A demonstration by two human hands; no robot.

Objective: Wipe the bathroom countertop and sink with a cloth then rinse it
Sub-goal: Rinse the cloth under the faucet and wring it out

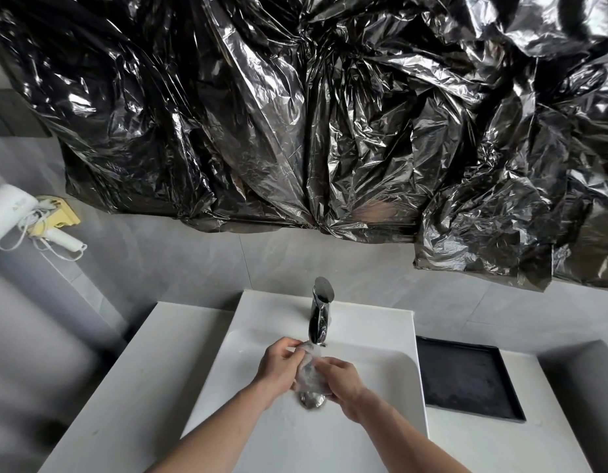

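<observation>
Together, our grip: left hand (278, 365) and right hand (343, 380) both clenched on the wet cloth (307, 373), bunched between them.
Cloth: over the sink (248, 425) basin, just under the spout.
Above our grip: chrome faucet (319, 312), water running onto the cloth's top.
Below our grip: metal drain (313, 401), partly hidden by the cloth.
Right of our grip: black tray (466, 380) on the white tabletop (493, 445).
Far beyond: crinkled black plastic sheeting (295, 114) on the wall.
</observation>
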